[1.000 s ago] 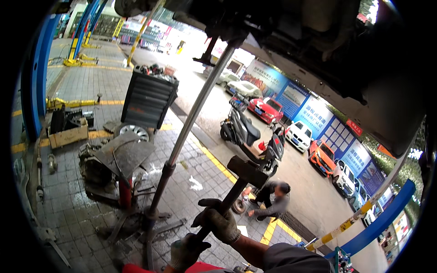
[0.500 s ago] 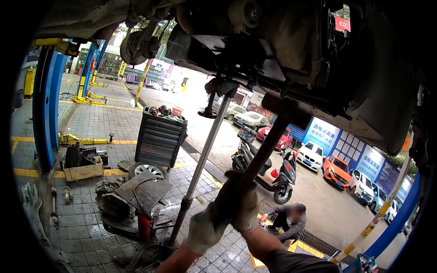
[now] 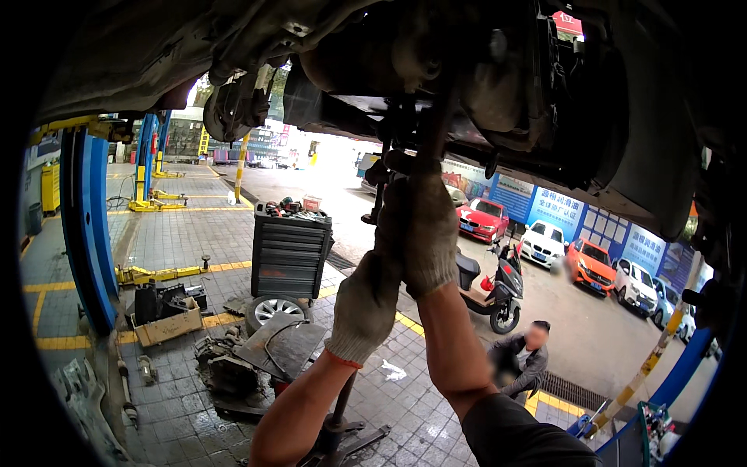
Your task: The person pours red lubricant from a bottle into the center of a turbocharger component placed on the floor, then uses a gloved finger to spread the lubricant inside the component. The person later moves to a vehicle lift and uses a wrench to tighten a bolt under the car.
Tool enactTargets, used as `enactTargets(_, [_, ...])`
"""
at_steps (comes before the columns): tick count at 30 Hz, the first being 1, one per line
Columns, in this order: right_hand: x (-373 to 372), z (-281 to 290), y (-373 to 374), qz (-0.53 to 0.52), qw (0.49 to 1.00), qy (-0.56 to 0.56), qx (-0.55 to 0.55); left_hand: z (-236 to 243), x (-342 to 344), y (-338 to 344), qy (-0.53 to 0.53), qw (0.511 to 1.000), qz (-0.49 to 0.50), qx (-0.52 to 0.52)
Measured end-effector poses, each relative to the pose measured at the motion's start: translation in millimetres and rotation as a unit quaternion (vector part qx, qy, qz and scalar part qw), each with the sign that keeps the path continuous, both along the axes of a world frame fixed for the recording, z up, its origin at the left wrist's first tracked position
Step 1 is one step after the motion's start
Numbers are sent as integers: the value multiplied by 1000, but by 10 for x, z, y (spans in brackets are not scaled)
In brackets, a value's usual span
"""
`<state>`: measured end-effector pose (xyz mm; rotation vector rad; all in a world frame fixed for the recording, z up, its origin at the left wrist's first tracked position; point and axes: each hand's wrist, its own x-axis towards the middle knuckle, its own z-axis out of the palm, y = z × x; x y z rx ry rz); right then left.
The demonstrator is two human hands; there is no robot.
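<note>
Both of my gloved hands close round the handle of a long hammer [image 3: 438, 138], raised toward the car's underside [image 3: 498, 101]. My right hand [image 3: 429, 237] grips higher up; my left hand [image 3: 364, 307] wraps lower, close beside it. The gloves are pale knit with dark, soiled palms and fingers. Up among the dark parts, the hammer's head is too hard to make out. A support jack's post [image 3: 342, 397] stands behind my arms, its middle hidden by them.
A black tool cabinet [image 3: 289, 257] stands left of centre, with a wheel [image 3: 276, 310] and a removed metal assembly [image 3: 226, 362] nearby. Blue lift posts [image 3: 87, 226] rise at the left. A person [image 3: 520, 362] crouches at lower right, near a scooter [image 3: 498, 292]. Parked cars line the far side.
Both hands have moved upward with the hammer, from chest-low in the picture to just under the car. The hammer's head has gone from plain view into the dark underside. The view has shifted.
</note>
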<state>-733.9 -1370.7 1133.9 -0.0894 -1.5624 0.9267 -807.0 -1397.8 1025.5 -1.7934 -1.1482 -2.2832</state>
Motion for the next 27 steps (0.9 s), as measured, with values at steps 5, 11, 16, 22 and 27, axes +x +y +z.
enactTargets(5, [-87, 29, -28, -6, 1000, 18, 19, 70, -127, -119, 2, 1000, -22, -12])
enactTargets(11, [-101, 5, -228, -92, 989, 112, 24, 153, -673, 35, 150, 981, -39, 113])
enactTargets(16, [68, 38, -111, 31, 992, 79, -90, 1327, -1023, 64, 121, 973, 89, 175])
enactTargets(22, [-9, 131, -203, -56, 997, 26, -55, 2275, -1069, 379, 223, 956, 179, 70])
enactTargets(27, [48, 192, -205, -6, 994, 30, -103, 2475, -702, 496, 256, 938, 231, 44])
